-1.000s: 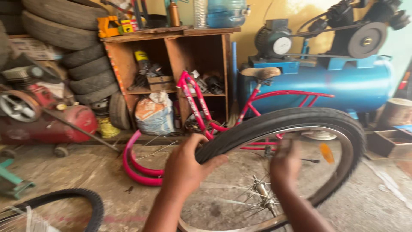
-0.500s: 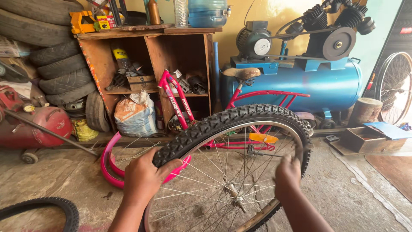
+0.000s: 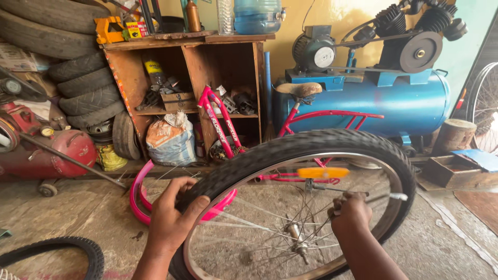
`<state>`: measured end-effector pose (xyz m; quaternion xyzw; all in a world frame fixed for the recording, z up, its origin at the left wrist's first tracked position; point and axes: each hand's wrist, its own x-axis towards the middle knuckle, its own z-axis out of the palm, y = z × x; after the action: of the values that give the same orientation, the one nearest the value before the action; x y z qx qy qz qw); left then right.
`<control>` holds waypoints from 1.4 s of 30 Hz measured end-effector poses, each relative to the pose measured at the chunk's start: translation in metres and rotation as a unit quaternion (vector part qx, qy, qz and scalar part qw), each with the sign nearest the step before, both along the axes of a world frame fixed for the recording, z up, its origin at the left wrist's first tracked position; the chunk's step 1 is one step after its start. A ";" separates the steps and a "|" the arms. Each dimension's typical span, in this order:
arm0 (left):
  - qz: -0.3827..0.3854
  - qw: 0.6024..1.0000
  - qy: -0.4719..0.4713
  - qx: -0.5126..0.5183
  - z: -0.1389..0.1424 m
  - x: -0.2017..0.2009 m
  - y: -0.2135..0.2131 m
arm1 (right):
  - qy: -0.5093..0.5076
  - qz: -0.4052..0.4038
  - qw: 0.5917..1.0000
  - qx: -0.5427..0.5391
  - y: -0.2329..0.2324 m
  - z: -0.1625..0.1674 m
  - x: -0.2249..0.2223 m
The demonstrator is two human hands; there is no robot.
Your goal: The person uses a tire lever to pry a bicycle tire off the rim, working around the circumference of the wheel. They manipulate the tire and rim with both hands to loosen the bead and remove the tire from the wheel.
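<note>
A bicycle wheel with a knobbly black tyre (image 3: pixel 321 142) and a silver rim stands upright in front of me. My left hand (image 3: pixel 174 218) grips the tyre at its left side, thumb over the tread. My right hand (image 3: pixel 351 212) is closed around the spokes inside the wheel, below an orange reflector (image 3: pixel 321 172). The hub (image 3: pixel 295 241) sits low between my hands. Behind the wheel lies a pink bicycle frame (image 3: pixel 220 124) with a tan saddle (image 3: pixel 298 89).
A wooden shelf (image 3: pixel 192 78) with tools and a white sack (image 3: pixel 171 140) stands behind. Stacked tyres (image 3: pixel 78 83) and a red compressor (image 3: pixel 57 153) are at left, a blue compressor tank (image 3: pixel 373 106) at right. A loose tyre (image 3: pixel 67 249) lies bottom left; a wooden box (image 3: pixel 456 173) at right.
The wheel has been tilted more upright and nearer to me. My left hand slid down the tyre's left side; my right hand moved from the rim onto the spokes.
</note>
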<state>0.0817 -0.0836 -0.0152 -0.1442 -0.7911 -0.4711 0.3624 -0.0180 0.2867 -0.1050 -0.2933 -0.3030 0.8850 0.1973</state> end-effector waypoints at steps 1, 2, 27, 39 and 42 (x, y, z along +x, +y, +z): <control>-0.011 0.999 0.035 0.002 0.006 -0.003 0.005 | 0.011 0.000 0.999 0.051 -0.004 0.007 0.001; -0.022 0.997 0.067 0.004 0.011 -0.004 0.012 | 0.020 0.001 0.995 0.102 -0.009 0.013 0.003; 0.080 0.965 -0.127 -0.216 0.078 0.008 0.121 | 0.141 0.200 0.969 0.047 -0.127 0.059 0.085; -0.001 0.928 -0.122 -0.353 0.113 -0.022 0.270 | 0.264 0.180 0.927 -0.196 -0.031 0.081 0.057; -0.014 0.924 -0.091 -0.371 0.110 -0.027 0.289 | 0.242 0.176 0.936 -0.184 -0.016 0.090 0.059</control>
<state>0.0546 0.2053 0.0944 -0.2360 -0.9370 -0.1597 0.2021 0.0406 0.2707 -0.0145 -0.0434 -0.1243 0.9901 0.0488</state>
